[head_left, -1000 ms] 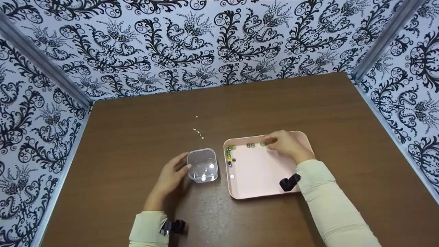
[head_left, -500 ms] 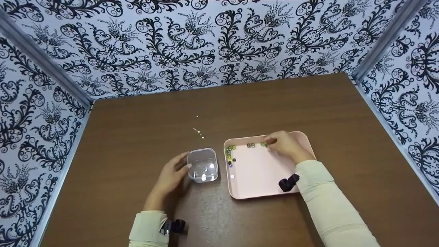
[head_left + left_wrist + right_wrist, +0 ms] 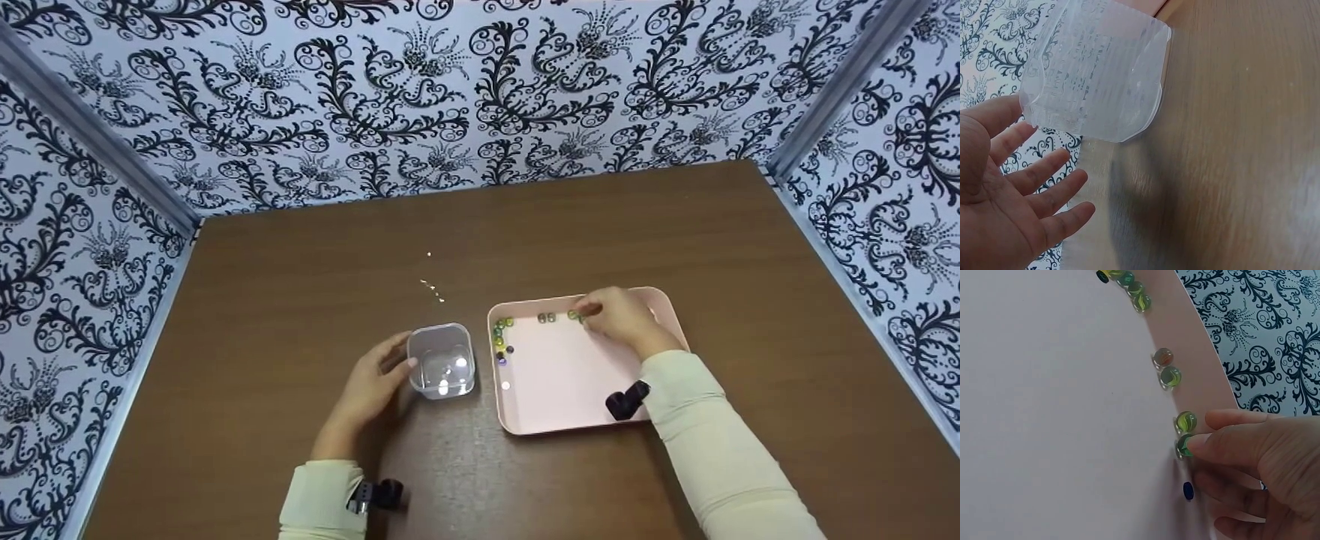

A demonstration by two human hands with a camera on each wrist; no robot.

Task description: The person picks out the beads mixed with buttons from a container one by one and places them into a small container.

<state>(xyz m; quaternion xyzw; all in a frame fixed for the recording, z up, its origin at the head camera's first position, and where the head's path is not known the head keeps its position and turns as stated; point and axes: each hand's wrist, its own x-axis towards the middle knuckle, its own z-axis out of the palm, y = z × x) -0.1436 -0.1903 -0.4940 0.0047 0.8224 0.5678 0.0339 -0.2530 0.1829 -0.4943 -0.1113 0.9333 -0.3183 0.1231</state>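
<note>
My left hand [image 3: 373, 381] is at the left side of a clear plastic container [image 3: 442, 379]. In the left wrist view its thumb [image 3: 1002, 114] touches the container's rim, while the other fingers spread out loosely. Over the back of the pink tray [image 3: 559, 375], my right hand [image 3: 621, 319] has its thumb on a green marble [image 3: 1184, 445], apparently pinching it; the fingertips behind are partly hidden. A yellow-green marble [image 3: 1186, 421] touches that one. Just below lies a small dark blue oval piece [image 3: 1188, 490].
Two marbles [image 3: 547, 318] sit by the tray's back wall. Several green, yellow and dark pieces [image 3: 500, 334] line its left corner. Small shiny specks [image 3: 432, 288] show on the brown table [image 3: 337, 262]. Patterned walls [image 3: 480, 97] surround the table.
Both hands, the container and the marbles keep almost the same places. Only a slight shift of the whole head view is visible.
</note>
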